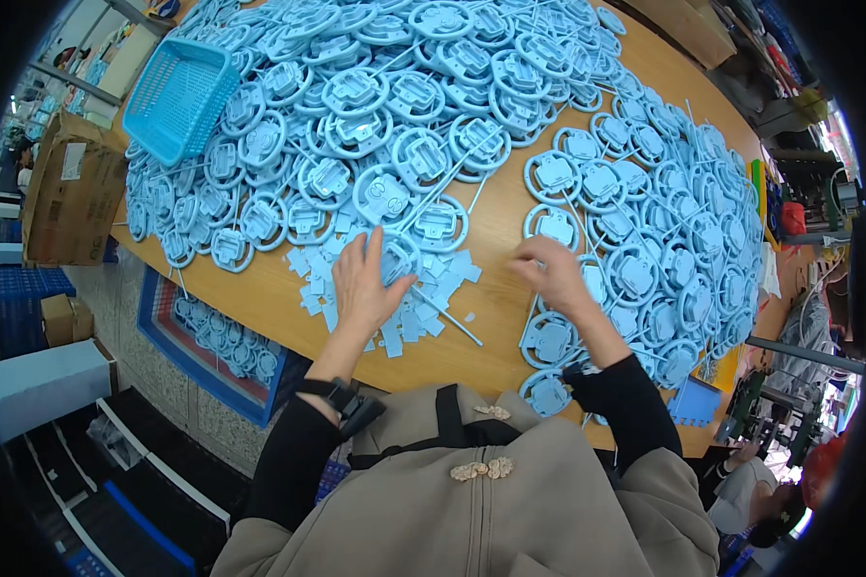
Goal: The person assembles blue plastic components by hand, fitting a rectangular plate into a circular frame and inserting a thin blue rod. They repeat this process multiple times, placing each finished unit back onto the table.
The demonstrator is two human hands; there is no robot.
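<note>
While the left hand (361,288) lay over the near-left part of the scatter of flat blue pieces (445,277), we found a blue ring-shaped part (397,258) upon that scatter, between the hand's thumb and forefinger. These stood wide apart; whether they gripped the part, we could not tell. A thin blue rod (449,315) slanted across the scatter's near-right side. Right of the scatter, above the wooden table (498,231), we observed the right hand (551,274), its fingertips drawn narrowly together; whether they held anything, we could not tell. Beyond the scatter rose a large heap of similar parts (356,91); to its right, past the right hand, spread a second heap (635,269).
</note>
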